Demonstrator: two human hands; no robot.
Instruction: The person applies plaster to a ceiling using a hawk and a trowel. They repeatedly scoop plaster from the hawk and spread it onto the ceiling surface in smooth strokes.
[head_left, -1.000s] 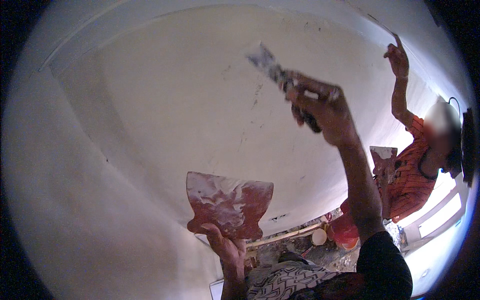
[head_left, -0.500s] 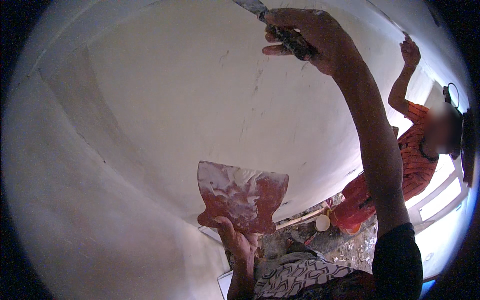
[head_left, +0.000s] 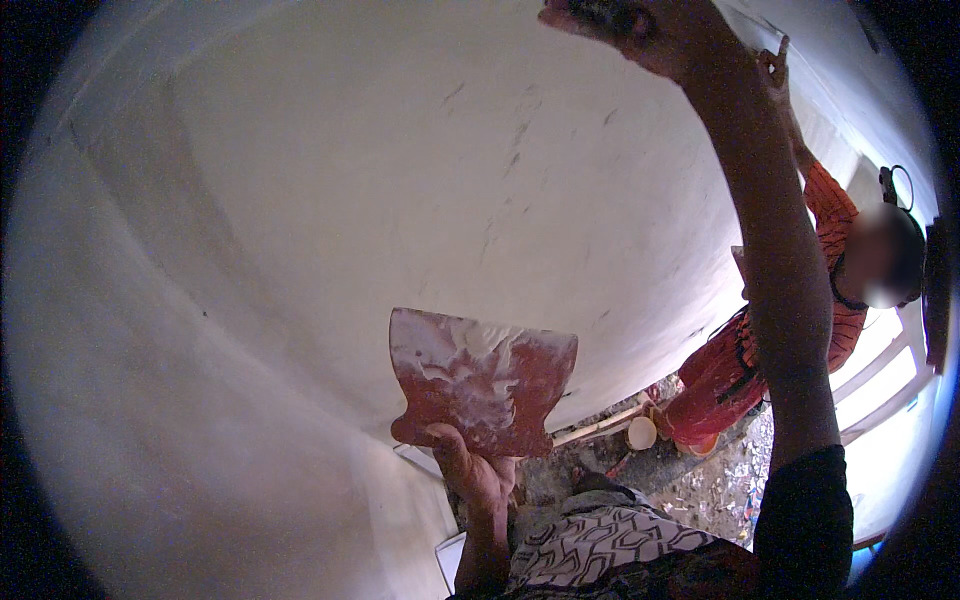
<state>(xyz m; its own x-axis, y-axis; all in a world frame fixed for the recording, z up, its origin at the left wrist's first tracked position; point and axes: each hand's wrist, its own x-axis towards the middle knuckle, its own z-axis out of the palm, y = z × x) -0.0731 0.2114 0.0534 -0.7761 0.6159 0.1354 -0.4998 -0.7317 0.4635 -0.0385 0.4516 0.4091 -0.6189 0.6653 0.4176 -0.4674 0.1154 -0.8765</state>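
Right hand [head_left: 650,30] has risen higher up wall [head_left: 350,200].

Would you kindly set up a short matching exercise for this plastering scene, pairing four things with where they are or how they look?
Things:
1. left hand
2. right hand
3. red board
4. white wall

States:
A. raised high at the picture's top edge, gripping a dark handle
B. smeared with white paste
C. holding the board from below
D. pale surface with a few dark scratches

Pairs: 1-C, 2-A, 3-B, 4-D
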